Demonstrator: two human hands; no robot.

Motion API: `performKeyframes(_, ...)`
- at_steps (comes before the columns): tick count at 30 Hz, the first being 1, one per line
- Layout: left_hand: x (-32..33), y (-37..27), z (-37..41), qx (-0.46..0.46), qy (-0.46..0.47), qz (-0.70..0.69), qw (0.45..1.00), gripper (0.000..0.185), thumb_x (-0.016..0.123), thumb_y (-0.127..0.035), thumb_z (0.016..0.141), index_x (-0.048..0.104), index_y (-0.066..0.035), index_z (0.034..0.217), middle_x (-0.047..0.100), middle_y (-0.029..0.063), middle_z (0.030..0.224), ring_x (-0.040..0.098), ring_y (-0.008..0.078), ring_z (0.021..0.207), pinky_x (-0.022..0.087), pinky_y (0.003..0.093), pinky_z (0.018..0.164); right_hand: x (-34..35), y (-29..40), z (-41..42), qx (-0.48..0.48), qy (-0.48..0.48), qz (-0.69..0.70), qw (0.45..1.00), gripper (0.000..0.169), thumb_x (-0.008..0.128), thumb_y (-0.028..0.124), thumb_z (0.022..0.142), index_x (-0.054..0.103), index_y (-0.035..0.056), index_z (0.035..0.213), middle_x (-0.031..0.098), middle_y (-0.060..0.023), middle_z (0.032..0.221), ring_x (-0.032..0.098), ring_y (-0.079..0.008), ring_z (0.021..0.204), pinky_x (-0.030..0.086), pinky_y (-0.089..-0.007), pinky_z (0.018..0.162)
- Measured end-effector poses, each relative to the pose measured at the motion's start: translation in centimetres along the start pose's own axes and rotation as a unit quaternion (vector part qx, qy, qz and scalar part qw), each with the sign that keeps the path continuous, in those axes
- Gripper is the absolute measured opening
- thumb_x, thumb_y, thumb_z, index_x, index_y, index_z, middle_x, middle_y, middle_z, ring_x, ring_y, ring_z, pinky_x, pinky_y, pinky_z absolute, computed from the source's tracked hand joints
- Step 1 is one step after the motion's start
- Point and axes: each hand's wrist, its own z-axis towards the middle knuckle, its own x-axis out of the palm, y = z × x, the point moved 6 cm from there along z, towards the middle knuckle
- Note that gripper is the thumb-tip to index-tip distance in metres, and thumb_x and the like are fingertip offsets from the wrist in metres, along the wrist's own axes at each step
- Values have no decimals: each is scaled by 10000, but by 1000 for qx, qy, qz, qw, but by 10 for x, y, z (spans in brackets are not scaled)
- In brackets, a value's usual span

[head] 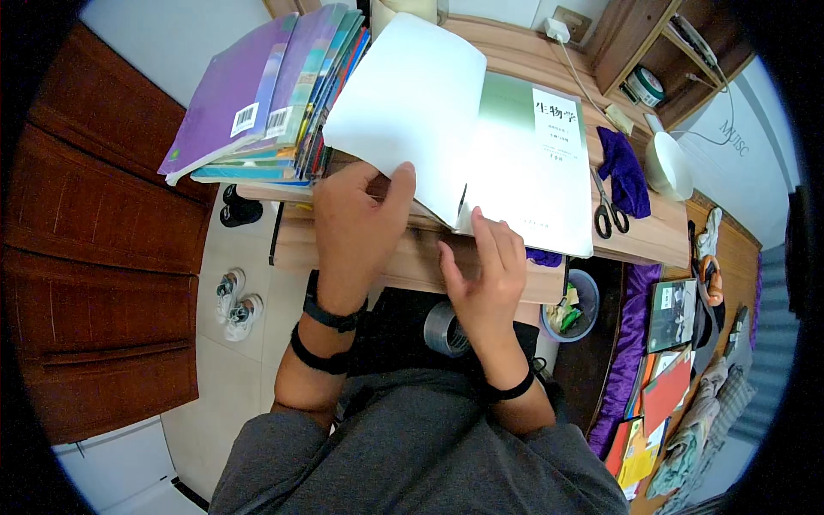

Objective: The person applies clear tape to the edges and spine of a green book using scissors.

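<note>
A paperback textbook lies open on the wooden desk, its printed title page facing up. The blank white inner side of its cover is raised and tilted to the left. My left hand pinches the cover's lower edge, thumb on top and the other fingers hidden beneath. Close to the spine's lower end, my right hand has its fingers apart, with a fingertip at the bottom margin of the title page. On my lap sits a roll of clear tape.
Stacked books stand left of the textbook. To its right are scissors, a purple cloth and a white bowl. A waste bin stands below the desk's right side. More books lie on the bed at right.
</note>
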Motion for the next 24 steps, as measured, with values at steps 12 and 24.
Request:
performKeyframes(12, 2, -11, 2, 41, 2, 11, 999, 386, 778, -232, 937, 659, 42, 693, 651, 108, 620, 565, 180, 550, 435, 354, 549, 6, -13, 18, 84, 47, 168, 981, 193, 823, -18, 799, 731, 28, 962, 728, -110, 903, 698, -248, 845, 551, -353, 794)
performKeyframes(24, 32, -46, -3, 187, 169, -70, 965, 254, 742, -212, 967, 757, 40, 944, 762, 144, 830, 739, 182, 752, 571, 325, 705, 11, -22, -21, 284, 1, 302, 910, 57, 734, -45, 947, 727, -28, 1000, 755, -84, 998, 690, -106, 764, 564, -242, 704)
